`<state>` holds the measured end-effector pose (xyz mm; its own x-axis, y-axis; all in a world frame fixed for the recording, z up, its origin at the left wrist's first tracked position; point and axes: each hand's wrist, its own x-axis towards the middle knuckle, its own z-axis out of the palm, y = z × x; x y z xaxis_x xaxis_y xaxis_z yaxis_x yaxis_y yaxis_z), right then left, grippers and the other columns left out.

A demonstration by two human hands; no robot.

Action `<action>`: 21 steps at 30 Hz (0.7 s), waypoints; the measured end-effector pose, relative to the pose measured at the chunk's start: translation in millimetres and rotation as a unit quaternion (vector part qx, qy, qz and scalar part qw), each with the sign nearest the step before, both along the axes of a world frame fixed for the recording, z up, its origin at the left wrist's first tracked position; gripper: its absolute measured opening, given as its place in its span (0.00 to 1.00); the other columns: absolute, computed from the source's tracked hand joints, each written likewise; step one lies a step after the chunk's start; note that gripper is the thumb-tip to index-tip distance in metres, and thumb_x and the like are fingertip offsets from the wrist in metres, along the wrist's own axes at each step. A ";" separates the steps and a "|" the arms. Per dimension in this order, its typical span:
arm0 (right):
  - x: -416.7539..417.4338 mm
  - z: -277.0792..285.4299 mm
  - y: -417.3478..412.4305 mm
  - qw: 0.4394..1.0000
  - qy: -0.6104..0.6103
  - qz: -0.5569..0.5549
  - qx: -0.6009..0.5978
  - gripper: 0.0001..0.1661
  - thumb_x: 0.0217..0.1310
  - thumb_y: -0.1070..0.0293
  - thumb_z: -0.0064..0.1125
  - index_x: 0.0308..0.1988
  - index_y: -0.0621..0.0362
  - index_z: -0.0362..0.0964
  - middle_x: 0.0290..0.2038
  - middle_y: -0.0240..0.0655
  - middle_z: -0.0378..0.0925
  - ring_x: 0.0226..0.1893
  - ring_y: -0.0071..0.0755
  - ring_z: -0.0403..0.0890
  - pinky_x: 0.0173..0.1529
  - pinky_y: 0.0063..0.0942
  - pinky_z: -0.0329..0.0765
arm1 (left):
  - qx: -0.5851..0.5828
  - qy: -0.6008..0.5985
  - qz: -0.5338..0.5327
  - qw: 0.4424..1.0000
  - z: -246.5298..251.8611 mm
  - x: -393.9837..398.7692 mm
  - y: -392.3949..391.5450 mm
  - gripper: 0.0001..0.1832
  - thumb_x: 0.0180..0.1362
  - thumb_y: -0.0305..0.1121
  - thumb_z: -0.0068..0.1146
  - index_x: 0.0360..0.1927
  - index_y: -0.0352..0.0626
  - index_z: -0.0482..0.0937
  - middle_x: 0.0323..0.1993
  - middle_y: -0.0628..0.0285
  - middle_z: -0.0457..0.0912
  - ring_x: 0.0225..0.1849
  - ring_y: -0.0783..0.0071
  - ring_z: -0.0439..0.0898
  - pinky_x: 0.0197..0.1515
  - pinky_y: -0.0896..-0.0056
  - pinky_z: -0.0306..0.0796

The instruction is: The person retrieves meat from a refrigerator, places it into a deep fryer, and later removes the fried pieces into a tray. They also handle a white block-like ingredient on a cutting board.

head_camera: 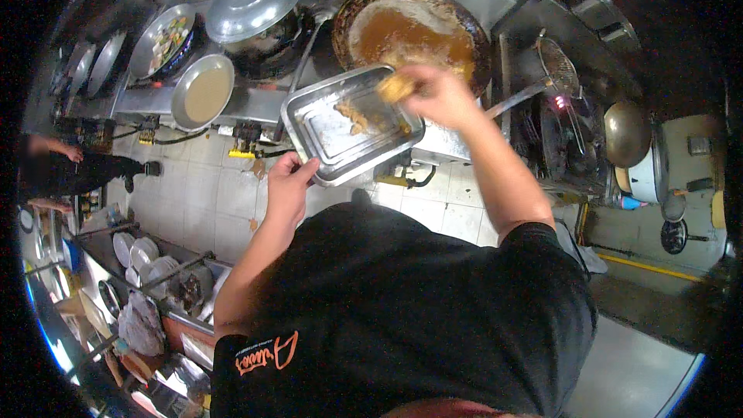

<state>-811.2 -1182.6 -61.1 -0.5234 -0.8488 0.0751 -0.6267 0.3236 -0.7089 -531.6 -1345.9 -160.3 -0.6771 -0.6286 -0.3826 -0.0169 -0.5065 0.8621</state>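
My left hand point(293, 180) grips the near left corner of a rectangular metal tray point(331, 174), thumb on the rim. The tray is held tilted in front of a large wok of bubbling brown oil point(412, 29). A few pieces of battered food point(354, 119) lie in the tray. Over the tray's far right corner, at the wok's near edge, my right hand point(435, 96) holds a yellowish battered piece of food point(396, 88), blurred by motion. A long metal handle point(519, 98) passes behind my right wrist.
Left of the wok stand a lidded pot point(255, 6), a pan of chopped vegetables point(168, 40) and a bowl of pale liquid point(203, 93). A wire strainer point(557, 64) lies at right. Another person point(81, 171) stands at far left. Stacked plates point(139, 252) sit lower left.
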 end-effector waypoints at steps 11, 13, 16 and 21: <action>-148.9 -100.9 64.0 0.879 0.297 -0.145 0.343 0.24 0.52 0.52 0.60 0.46 0.53 0.81 0.39 0.48 0.84 0.44 0.53 0.83 0.51 0.46 0.78 | -0.052 -0.006 0.001 0.999 2.1 -22.1 3.0 0.06 0.57 0.25 0.66 0.30 0.41 0.79 0.25 0.71 0.78 0.25 0.84 0.72 0.30 0.79 0.66; -144.8 -81.2 62.1 0.922 0.266 -0.185 0.210 0.22 0.51 0.54 0.64 0.43 0.55 0.82 0.41 0.50 0.83 0.44 0.52 0.84 0.50 0.45 0.79 | -0.069 -0.029 -0.021 0.997 15.5 -31.2 5.2 0.07 0.57 0.25 0.66 0.29 0.42 0.78 0.23 0.71 0.77 0.24 0.85 0.71 0.29 0.80 0.64; -103.4 -33.6 35.5 0.973 0.060 -0.222 -0.018 0.14 0.55 0.67 0.62 0.42 0.59 0.81 0.38 0.50 0.84 0.39 0.48 0.85 0.46 0.39 0.80 | -0.079 -0.015 -0.032 0.996 22.6 -49.8 5.4 0.05 0.57 0.25 0.66 0.31 0.40 0.79 0.25 0.69 0.79 0.26 0.83 0.74 0.31 0.79 0.68; -12.7 43.7 -1.4 0.985 0.080 0.014 0.153 0.35 0.58 0.54 0.65 0.62 0.55 0.69 0.45 0.50 0.82 0.46 0.56 0.82 0.52 0.43 0.78 | -0.138 -0.010 -0.073 0.988 37.1 -87.4 13.8 0.07 0.56 0.23 0.66 0.30 0.43 0.77 0.27 0.70 0.78 0.27 0.83 0.72 0.30 0.78 0.67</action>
<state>-823.9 -1184.1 -17.4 -0.5014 -0.8586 -0.1065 -0.7347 0.4876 -0.4716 -619.1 -1332.1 -123.1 -0.7624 -0.6072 -0.2238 -0.0900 -0.2430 0.9658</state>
